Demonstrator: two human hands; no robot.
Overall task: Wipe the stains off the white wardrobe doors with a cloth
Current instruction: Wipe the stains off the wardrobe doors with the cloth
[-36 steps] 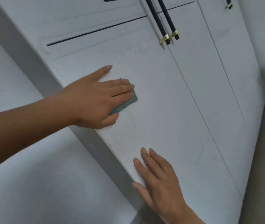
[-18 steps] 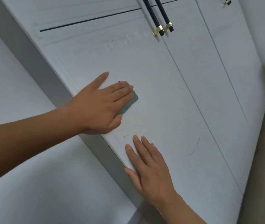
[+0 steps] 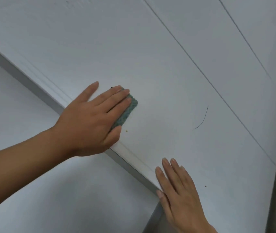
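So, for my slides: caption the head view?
Left hand presses green cloth to white wardrobe door; right hand rests flat.

Cloth mostly covered; arms and door cropped

The left hand [image 3: 90, 121] lies over most of the cloth [image 3: 129, 109], so only its teal right edge shows and its full shape cannot be told. The left forearm runs off the left edge, and the right hand [image 3: 179, 195] is cut at the wrist by the bottom edge. The door [image 3: 150, 56] runs out past the top edge. Two specks [image 3: 126, 131] are too small to identify; the thin curved line [image 3: 202, 118] could be a hair or a pen mark. The top right corner is blurred.
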